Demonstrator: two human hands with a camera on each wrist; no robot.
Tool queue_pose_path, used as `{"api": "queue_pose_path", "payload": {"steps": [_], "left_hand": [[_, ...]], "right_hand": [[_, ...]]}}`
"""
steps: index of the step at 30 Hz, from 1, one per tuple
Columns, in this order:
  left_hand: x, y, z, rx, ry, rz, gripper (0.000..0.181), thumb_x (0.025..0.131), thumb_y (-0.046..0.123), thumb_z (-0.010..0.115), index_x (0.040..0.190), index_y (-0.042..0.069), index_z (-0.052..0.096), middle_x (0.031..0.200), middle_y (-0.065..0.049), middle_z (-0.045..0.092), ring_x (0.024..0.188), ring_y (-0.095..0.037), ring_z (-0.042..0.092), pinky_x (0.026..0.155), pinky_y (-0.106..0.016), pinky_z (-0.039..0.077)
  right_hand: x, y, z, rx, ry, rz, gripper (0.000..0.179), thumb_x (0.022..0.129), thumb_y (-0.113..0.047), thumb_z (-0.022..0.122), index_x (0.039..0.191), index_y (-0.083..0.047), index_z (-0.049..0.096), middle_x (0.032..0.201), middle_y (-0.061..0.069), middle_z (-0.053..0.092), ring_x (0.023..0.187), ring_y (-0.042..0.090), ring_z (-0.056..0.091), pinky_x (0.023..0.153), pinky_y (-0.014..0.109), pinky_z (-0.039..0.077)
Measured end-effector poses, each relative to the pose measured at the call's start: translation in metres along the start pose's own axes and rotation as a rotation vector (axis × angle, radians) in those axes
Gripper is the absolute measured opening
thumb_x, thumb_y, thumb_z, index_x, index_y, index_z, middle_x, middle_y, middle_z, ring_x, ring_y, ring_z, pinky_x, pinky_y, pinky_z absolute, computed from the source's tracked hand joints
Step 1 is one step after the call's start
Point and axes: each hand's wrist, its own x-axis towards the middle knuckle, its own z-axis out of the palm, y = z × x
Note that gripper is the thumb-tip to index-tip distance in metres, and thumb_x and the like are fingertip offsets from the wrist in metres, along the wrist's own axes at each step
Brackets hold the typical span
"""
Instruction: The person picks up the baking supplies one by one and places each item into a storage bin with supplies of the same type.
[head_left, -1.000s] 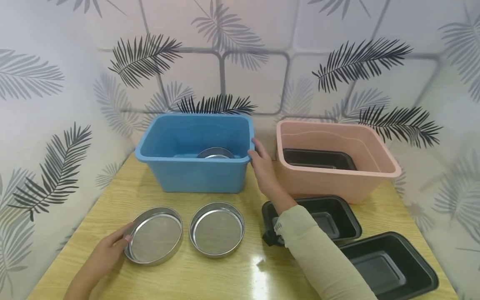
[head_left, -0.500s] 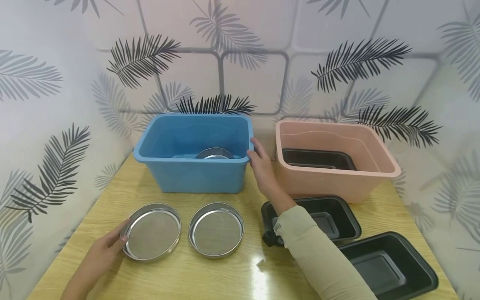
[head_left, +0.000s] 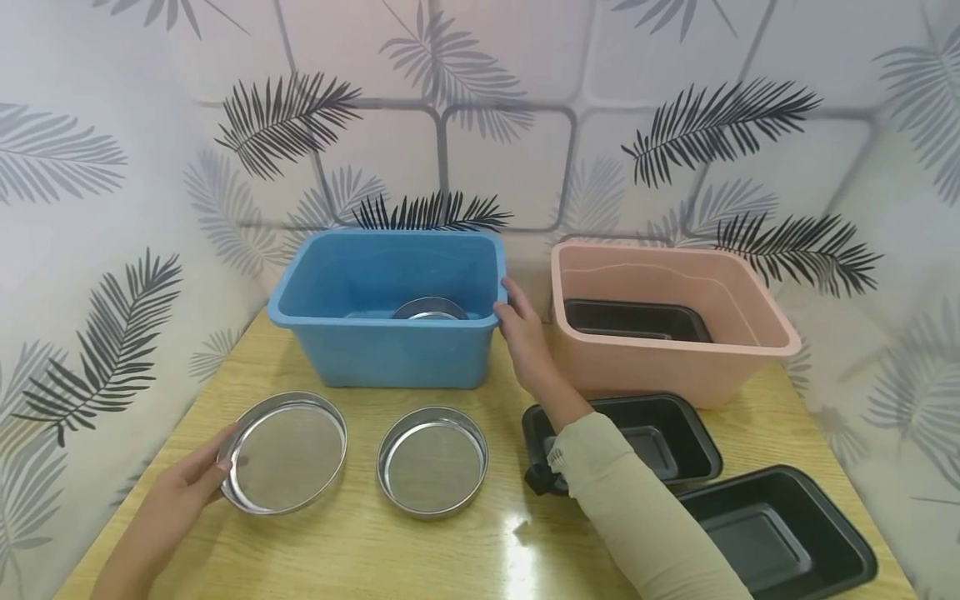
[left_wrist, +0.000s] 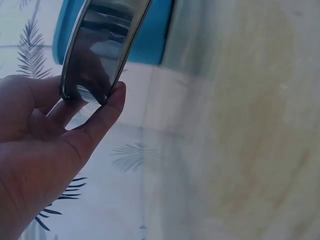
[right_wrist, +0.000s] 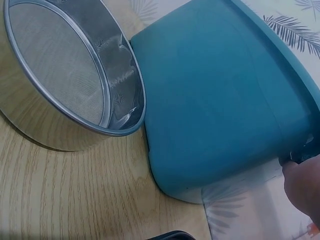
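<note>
In the head view my left hand (head_left: 176, 492) pinches a round metal sieve (head_left: 285, 454) by its left side, thumb and fingers on either edge of the wall. The left wrist view shows the held sieve (left_wrist: 100, 50) tilted and off the table. My right hand (head_left: 525, 337) holds the right front corner of the rim of a blue plastic tub (head_left: 397, 354); part of that hand (right_wrist: 305, 187) shows at the right wrist view's edge. A second mesh sieve (head_left: 433, 462) lies on the table in front of the tub. Inside the tub sits another round metal sieve (head_left: 431, 306), partly hidden.
A pink tub (head_left: 660, 362) with a dark loaf pan (head_left: 637, 317) inside stands to the right. Two more dark loaf pans lie before it, one (head_left: 656, 442) partly under my right sleeve, the other (head_left: 772, 533) at the table's right edge. Patterned walls enclose the table.
My left hand has lifted the sieve from the table and moved it left and slightly away from me. The right hand stays on the blue tub's rim.
</note>
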Motion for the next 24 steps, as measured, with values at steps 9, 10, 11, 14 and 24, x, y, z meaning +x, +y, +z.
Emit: {"api": "queue_pose_path", "payload": {"steps": [9,10,11,14,24], "left_hand": [[0.01,0.037,-0.031,0.075,-0.01,0.07,0.055,0.109,0.029,0.044,0.16,0.02,0.028,0.151,-0.001,0.05,0.111,0.011,0.06,0.085,-0.006,0.048],[0.011,0.043,-0.035,0.09,-0.014,0.077,0.054,0.109,0.03,0.045,0.16,0.021,0.028,0.148,0.005,0.052,0.111,0.009,0.061,0.085,-0.006,0.048],[0.013,0.049,-0.038,0.105,-0.022,0.084,0.054,0.109,0.03,0.045,0.16,0.023,0.028,0.148,0.008,0.052,0.111,0.008,0.061,0.085,-0.005,0.047],[0.02,0.067,-0.046,0.138,-0.038,0.117,0.054,0.109,0.031,0.045,0.16,0.026,0.029,0.145,0.01,0.054,0.112,0.007,0.061,0.085,-0.005,0.046],[0.054,0.112,-0.054,0.204,-0.078,0.143,0.053,0.108,0.036,0.045,0.158,0.037,0.029,0.158,-0.014,0.042,0.115,0.014,0.052,0.111,-0.043,0.046]], "right_hand": [[0.0,0.001,-0.001,-0.001,-0.002,0.001,0.054,0.106,-0.019,0.046,0.158,-0.017,0.033,0.166,0.003,0.028,0.153,0.021,0.026,0.125,0.046,0.027],[0.0,0.002,-0.001,-0.002,0.001,0.0,0.054,0.106,-0.019,0.046,0.158,-0.017,0.033,0.166,0.003,0.029,0.152,0.02,0.027,0.124,0.046,0.027],[-0.001,0.001,-0.002,-0.002,0.004,-0.002,0.054,0.106,-0.019,0.046,0.158,-0.018,0.033,0.166,0.003,0.029,0.152,0.02,0.028,0.124,0.046,0.028],[-0.003,0.001,-0.004,-0.008,0.005,-0.015,0.055,0.105,-0.021,0.046,0.158,-0.018,0.033,0.165,0.002,0.029,0.151,0.02,0.029,0.124,0.045,0.028],[-0.002,0.002,-0.002,-0.013,-0.018,-0.033,0.054,0.107,-0.02,0.045,0.159,-0.016,0.032,0.166,0.004,0.029,0.152,0.022,0.028,0.124,0.047,0.028]]}}
